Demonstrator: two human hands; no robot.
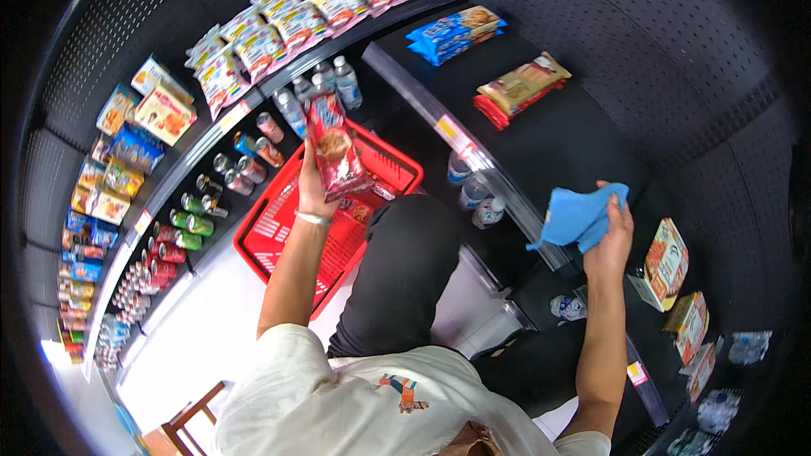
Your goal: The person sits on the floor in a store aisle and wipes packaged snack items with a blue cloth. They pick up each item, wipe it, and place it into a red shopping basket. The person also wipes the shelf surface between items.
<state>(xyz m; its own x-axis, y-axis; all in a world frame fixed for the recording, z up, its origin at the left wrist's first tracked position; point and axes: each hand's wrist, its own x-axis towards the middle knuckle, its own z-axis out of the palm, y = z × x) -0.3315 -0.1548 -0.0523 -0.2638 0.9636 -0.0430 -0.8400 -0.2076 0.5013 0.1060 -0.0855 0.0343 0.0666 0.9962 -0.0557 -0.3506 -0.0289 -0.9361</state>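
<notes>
My left hand (315, 180) grips red snack packets (336, 149) over a red plastic shopping basket (320, 253). Inside the basket lie more red packets (358, 210), partly hidden by the held ones and my knee. To the right, my right hand (609, 240) holds a light blue cloth (573, 215) above the edge of a black shelf (586, 145). Two kinds of packets lie on that shelf: blue cookie packets (456, 31) and a beige packet (523, 85) on top of a red one.
A clear price rail (437, 120) edges the shelf, with water bottles (472, 193) below. Bagged snacks (298, 19), snack boxes (166, 111) and drink cans (237, 171) fill the curved-looking shelving at left. Boxes (665, 263) stand at right. A wooden chair (190, 421) is at bottom left.
</notes>
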